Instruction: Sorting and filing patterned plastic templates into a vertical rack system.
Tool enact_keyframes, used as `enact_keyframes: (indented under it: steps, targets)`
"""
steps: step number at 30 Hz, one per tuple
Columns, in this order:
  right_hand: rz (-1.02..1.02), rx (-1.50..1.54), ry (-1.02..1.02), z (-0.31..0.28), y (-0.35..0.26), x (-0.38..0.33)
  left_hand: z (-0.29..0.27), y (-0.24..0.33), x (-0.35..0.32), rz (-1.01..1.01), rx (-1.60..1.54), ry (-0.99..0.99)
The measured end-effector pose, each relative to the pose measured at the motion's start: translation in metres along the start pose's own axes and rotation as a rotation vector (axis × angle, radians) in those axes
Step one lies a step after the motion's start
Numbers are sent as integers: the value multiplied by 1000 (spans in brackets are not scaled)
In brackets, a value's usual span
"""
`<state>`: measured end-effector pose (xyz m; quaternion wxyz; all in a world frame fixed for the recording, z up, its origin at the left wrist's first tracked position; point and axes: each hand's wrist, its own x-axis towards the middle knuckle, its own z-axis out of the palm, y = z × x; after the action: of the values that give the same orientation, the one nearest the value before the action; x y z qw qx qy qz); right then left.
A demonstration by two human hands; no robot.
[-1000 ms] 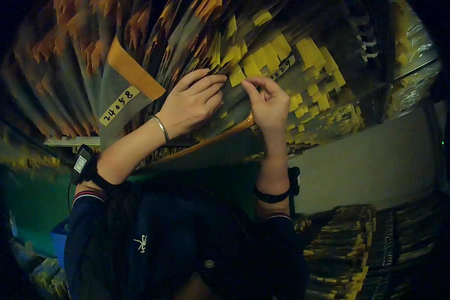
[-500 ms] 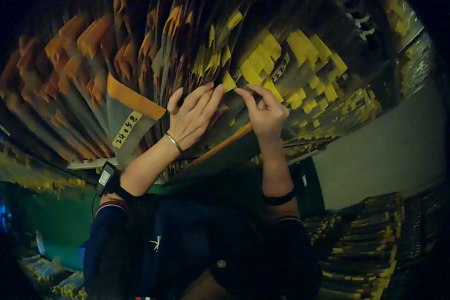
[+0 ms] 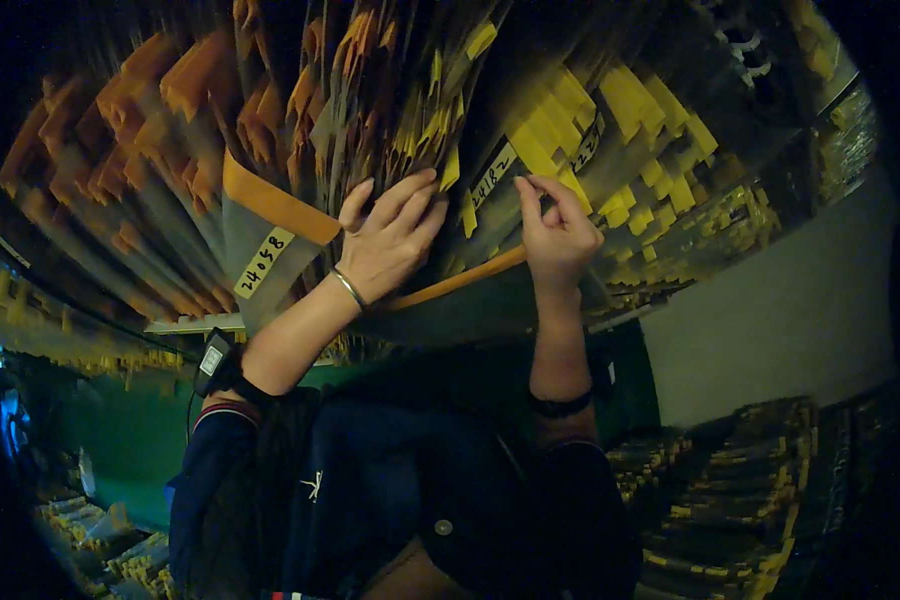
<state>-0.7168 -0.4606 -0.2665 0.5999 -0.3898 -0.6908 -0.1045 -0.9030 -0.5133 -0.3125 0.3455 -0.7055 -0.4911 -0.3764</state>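
Observation:
Densely packed grey plastic-looking sleeves with orange or yellow bands fan out before me. My left hand, with a metal bangle at its wrist, lies against the sleeve edges in the middle, thumb apart and fingers stretched; its fingertips are partly lost among the edges. To its right my right hand is closed in a pinch, thumb against forefinger, at the edge of a grey sleeve with a yellow numbered label. Left of my left hand, an orange-banded sleeve sticks out, bearing another numbered label.
Yellow-banded sleeves crowd the right, orange-banded ones the left. A pale, smooth surface lies at right. More stacked yellow-edged bundles stand at lower right. Green surfaces show at lower left. The light is dim.
My right hand has moved right, away from my left fingertips, and the label beside it now shows in full. My left hand has stayed nearly in place.

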Motion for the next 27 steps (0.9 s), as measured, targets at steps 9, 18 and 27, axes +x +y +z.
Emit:
enact_keyframes:
  steps: [9, 18, 27]
  targets:
    - [37, -9, -55, -2, -13, 1, -7, -9, 1, 93, -15, 65]
    - [-384, 284, -210, 39, -64, -10, 9, -25, -17, -70, -154, 355]
    - [-146, 237, -72, 48, -43, -16, 8, -24, -17, -59, -68, 307]
